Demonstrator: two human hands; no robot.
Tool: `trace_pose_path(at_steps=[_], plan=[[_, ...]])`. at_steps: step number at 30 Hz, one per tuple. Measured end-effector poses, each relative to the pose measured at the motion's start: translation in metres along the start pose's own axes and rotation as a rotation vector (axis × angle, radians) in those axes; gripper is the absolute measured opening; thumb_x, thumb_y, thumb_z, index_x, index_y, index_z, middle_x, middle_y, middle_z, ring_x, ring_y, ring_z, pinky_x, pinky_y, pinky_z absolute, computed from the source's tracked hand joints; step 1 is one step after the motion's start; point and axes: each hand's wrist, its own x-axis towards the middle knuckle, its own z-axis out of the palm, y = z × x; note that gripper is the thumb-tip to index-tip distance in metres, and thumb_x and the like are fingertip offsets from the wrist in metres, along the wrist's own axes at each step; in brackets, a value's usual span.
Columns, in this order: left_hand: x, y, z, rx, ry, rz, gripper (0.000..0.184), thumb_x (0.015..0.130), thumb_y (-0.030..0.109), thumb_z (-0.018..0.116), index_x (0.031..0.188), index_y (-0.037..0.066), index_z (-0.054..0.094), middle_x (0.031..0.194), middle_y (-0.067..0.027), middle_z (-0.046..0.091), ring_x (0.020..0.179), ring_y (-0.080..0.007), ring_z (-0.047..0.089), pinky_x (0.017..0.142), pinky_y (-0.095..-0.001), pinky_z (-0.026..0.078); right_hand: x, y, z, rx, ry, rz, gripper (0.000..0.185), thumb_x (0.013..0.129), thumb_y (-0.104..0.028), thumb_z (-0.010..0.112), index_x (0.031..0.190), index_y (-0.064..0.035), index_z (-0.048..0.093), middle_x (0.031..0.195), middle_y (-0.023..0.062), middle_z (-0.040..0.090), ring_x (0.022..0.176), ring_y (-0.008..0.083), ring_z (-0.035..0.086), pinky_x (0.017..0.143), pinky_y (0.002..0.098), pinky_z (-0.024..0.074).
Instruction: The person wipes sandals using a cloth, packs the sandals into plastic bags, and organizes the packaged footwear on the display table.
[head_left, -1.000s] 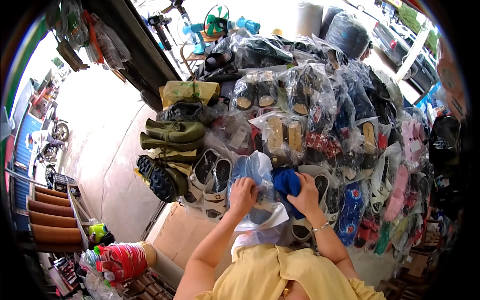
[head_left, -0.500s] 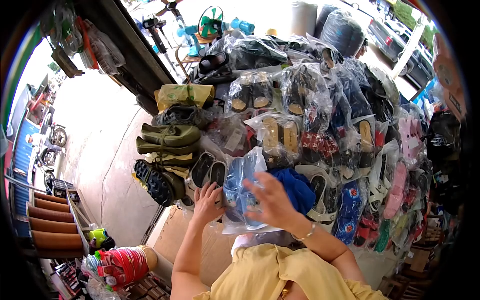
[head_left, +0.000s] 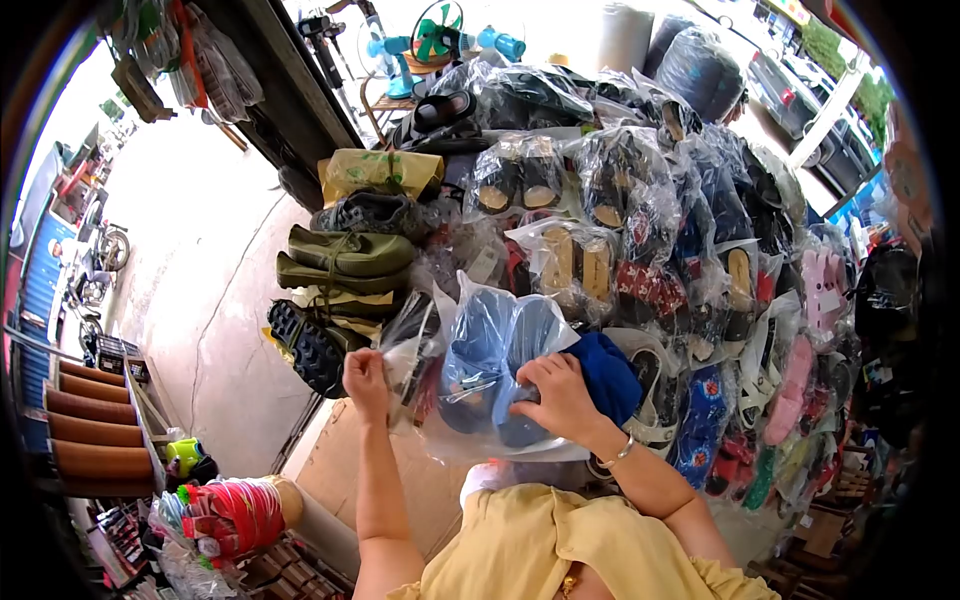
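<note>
Light blue slippers (head_left: 480,365) in a clear plastic bag lie before me at the near edge of the shoe display. My right hand (head_left: 560,397), with a bangle at the wrist, has its fingers curled on the right side of these slippers. To their left, my left hand (head_left: 368,385) is closed in a pinch at the edge of a clear plastic bag (head_left: 405,360). Dark footwear shows inside that bag, partly hidden by glare. A dark blue cloth-like bundle (head_left: 608,378) touches the far side of my right hand.
Bagged sandals (head_left: 575,265) cover the display ahead and to the right. Olive shoes (head_left: 345,255) and a black-soled shoe (head_left: 300,345) stack at its left edge. Brown rolls (head_left: 95,430) and a red string bundle (head_left: 235,515) stand lower left. Fans (head_left: 437,40) stand behind.
My left hand has moved left and closed, drawing the plastic with it. My right hand has come down onto the blue slippers, which now sit turned and spread wider.
</note>
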Motion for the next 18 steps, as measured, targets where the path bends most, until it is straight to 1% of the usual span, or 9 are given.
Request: trace_pose_path(at_steps=[3,6,10,12,14,15,16,17,18], plan=[[0.019,0.01,0.0,-0.004,0.034,0.059,0.013,0.094,0.008,0.065,0.088,0.002,0.056,0.084,0.0011,0.057,0.074,-0.0053,0.049,0.069,-0.0195,0.042,0.007,-0.025,-0.005,0.102,0.016,0.058,0.029,0.073,-0.025,0.079,0.092,-0.0158,0.058,0.087,-0.0015,0.06,0.092,0.021,0.058,0.09,0.0442,0.0322],[0.029,0.003,-0.01,0.068,0.066,0.053,0.013,0.094,0.009,0.065,0.088,0.003,0.056,0.084,0.0018,0.057,0.072,-0.005,0.047,0.067,-0.019,0.041,0.009,-0.04,0.015,0.115,0.016,0.037,0.031,0.071,-0.027,0.08,0.09,-0.0148,0.058,0.086,-0.0009,0.061,0.092,0.02,0.059,0.09,0.0423,0.0312],[0.034,-0.002,-0.016,0.073,0.086,0.098,0.012,0.094,0.009,0.065,0.088,0.003,0.056,0.084,0.0023,0.056,0.072,-0.0048,0.047,0.067,-0.0187,0.041,0.005,0.005,0.094,0.102,-0.034,0.224,0.024,0.078,-0.026,0.073,0.094,-0.0135,0.059,0.087,0.0056,0.065,0.088,0.0274,0.062,0.081,0.0433,0.04],[0.028,0.01,-0.007,0.098,0.098,0.121,0.011,0.095,0.005,0.063,0.087,0.002,0.055,0.084,-0.0009,0.057,0.074,-0.0062,0.051,0.069,-0.0191,0.042,0.02,0.013,0.093,0.181,0.078,0.191,0.019,0.08,-0.024,0.07,0.091,-0.0124,0.06,0.084,0.0087,0.066,0.086,0.0314,0.063,0.075,0.0438,0.0434],[0.022,0.015,-0.001,0.159,0.096,0.247,0.01,0.093,0.0,0.061,0.086,0.001,0.054,0.085,-0.0058,0.059,0.078,-0.0136,0.059,0.073,-0.0243,0.047,0.033,0.004,0.073,0.159,-0.034,0.157,0.014,0.079,-0.02,0.068,0.086,-0.0116,0.06,0.081,0.0083,0.066,0.086,0.031,0.062,0.074,0.0446,0.0441],[0.016,0.032,0.007,0.356,0.042,0.438,0.01,0.086,-0.006,0.062,0.085,0.0,0.054,0.086,-0.0103,0.059,0.082,-0.0243,0.063,0.076,-0.0329,0.051,0.035,0.0,0.061,0.2,-0.042,0.059,0.009,0.078,-0.016,0.065,0.081,-0.0104,0.059,0.08,0.0082,0.066,0.085,0.0313,0.063,0.074,0.0449,0.045],[0.0,0.04,0.016,0.373,-0.078,0.407,0.015,0.079,-0.01,0.063,0.083,0.002,0.055,0.091,-0.0112,0.06,0.096,-0.0296,0.062,0.087,-0.0411,0.049,0.036,0.003,0.06,0.197,-0.04,0.063,0.009,0.078,-0.016,0.065,0.081,-0.0104,0.059,0.08,0.0082,0.066,0.085,0.0313,0.063,0.074,0.0449,0.045],[-0.016,0.042,0.024,0.505,-0.262,0.482,0.018,0.074,-0.005,0.067,0.085,0.005,0.056,0.1,-0.0119,0.06,0.109,-0.0314,0.057,0.098,-0.0447,0.042,0.034,0.007,0.062,0.227,-0.074,0.071,0.009,0.077,-0.014,0.065,0.081,-0.0108,0.058,0.082,0.0079,0.066,0.086,0.0325,0.063,0.072,0.0454,0.0456],[-0.032,0.022,0.024,0.527,-0.531,0.327,0.024,0.073,0.008,0.075,0.091,0.008,0.059,0.111,-0.0131,0.058,0.117,-0.034,0.051,0.106,-0.0471,0.033,0.032,0.013,0.065,0.257,-0.108,0.078,0.01,0.077,-0.013,0.065,0.082,-0.0112,0.057,0.083,0.0075,0.066,0.086,0.0337,0.063,0.07,0.0458,0.0462]])
